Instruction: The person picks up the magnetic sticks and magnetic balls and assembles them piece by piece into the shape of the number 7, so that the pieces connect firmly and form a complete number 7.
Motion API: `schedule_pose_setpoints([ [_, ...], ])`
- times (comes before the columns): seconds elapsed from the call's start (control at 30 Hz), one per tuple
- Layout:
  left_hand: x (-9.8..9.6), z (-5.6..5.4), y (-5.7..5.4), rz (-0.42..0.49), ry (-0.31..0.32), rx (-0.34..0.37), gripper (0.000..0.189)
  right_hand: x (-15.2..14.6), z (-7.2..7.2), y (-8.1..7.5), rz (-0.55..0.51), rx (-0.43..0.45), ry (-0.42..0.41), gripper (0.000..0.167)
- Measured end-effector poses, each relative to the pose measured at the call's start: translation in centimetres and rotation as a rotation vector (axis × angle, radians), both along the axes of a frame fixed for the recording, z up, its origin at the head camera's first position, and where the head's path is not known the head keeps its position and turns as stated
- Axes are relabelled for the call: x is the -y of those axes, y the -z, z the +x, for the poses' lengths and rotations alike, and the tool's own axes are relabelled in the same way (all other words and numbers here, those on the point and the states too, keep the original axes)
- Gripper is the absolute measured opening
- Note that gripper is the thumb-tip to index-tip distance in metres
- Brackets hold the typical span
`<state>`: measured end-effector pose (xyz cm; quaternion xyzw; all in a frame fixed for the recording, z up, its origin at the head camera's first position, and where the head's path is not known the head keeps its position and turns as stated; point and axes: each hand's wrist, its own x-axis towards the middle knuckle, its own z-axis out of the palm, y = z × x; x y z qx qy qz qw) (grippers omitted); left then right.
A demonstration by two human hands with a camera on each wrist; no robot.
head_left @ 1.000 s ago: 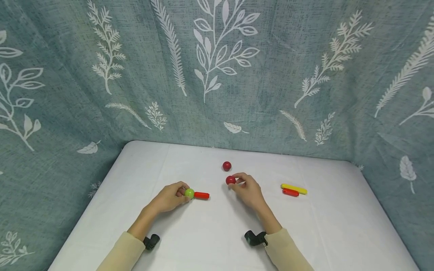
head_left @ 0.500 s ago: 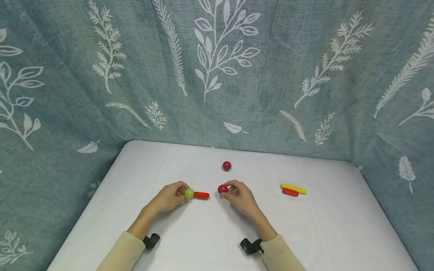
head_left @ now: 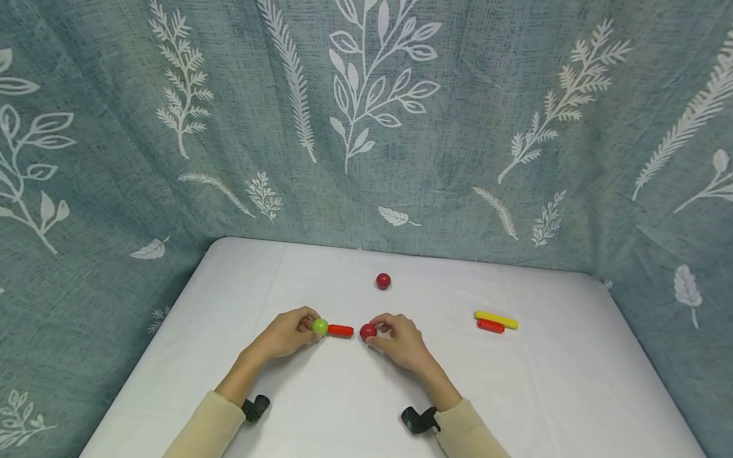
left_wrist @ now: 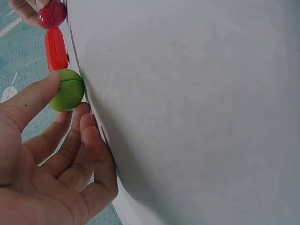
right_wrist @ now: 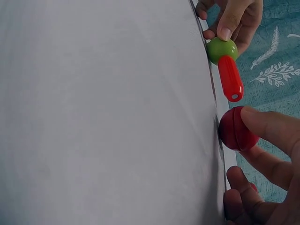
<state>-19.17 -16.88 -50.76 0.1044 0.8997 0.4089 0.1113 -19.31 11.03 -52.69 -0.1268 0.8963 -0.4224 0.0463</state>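
In the head view my left hand [head_left: 291,333] pinches a green ball [head_left: 320,327] between thumb and fingers. A short red rod [head_left: 340,331] is joined to the ball and points right; its free end shows a small pale spot in the right wrist view. My right hand [head_left: 401,341] pinches a red ball [head_left: 368,331] just beyond that end. The right wrist view shows a small gap between the rod [right_wrist: 230,79] and the red ball [right_wrist: 238,128]. In the left wrist view the thumb presses the green ball [left_wrist: 69,91] from one side.
A second red ball [head_left: 383,281] lies farther back on the white table [head_left: 321,407]. To the right, a yellow rod [head_left: 496,319] and another red rod [head_left: 490,326] lie side by side. A patterned curtain [head_left: 458,127] hangs behind the table.
My right hand has brought the red ball left and nearer to me, close to the free end of the red rod. The left hand with the green ball has stayed in place.
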Motion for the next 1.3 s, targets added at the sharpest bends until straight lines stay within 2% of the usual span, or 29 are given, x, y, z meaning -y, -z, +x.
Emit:
schedule_pose_setpoints([
  [0.27, -0.02, -0.04, 0.16, -0.014, 0.001, -0.006, 0.027, 0.55, 0.16, 0.03, 0.048, -0.041, -0.006, 0.025],
  [0.83, -0.2, 0.0, 0.13, -0.014, -0.018, -0.002, 0.028, 0.85, 0.14, 0.2, 0.064, -0.046, -0.017, 0.026],
  [1.1, -0.24, 0.01, 0.08, -0.009, -0.027, 0.012, 0.027, 0.86, 0.13, 0.16, 0.066, -0.036, -0.016, 0.027],
  [1.3, -0.26, 0.02, 0.01, -0.007, -0.031, 0.015, 0.027, 0.15, 0.12, -0.13, 0.016, 0.005, -0.021, 0.028],
])
